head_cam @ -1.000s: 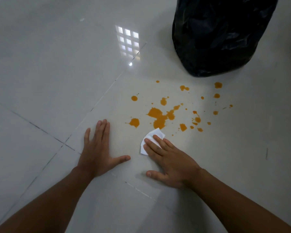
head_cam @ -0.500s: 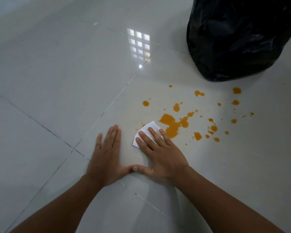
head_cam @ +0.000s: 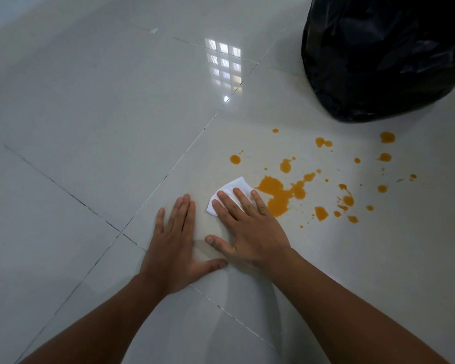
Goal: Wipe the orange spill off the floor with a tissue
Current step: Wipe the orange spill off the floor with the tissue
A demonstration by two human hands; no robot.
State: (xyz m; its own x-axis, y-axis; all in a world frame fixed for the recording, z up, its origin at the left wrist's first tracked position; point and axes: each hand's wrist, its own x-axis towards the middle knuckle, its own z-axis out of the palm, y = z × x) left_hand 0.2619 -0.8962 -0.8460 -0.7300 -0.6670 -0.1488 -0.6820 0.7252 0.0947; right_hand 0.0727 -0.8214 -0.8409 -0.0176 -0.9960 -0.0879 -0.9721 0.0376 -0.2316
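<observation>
**Tissue pressed flat beside orange spill**

Head view: the right hand (head_cam: 250, 232), fingers spread flat, presses a crumpled white tissue (head_cam: 234, 189) onto the glossy tiled floor (head_cam: 90, 127), just left of the blotchy orange spill (head_cam: 279, 193). The left hand (head_cam: 174, 240) lies open, empty. A crinkled black bag (head_cam: 378, 56) stands far right.

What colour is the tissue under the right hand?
White, no orange visible on the tissue; head view.

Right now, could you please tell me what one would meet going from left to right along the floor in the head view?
Left hand flat on the floor → white tissue under the right hand → big orange puddle → scattered orange drops. The black bag stands farther back, on the right.
</observation>
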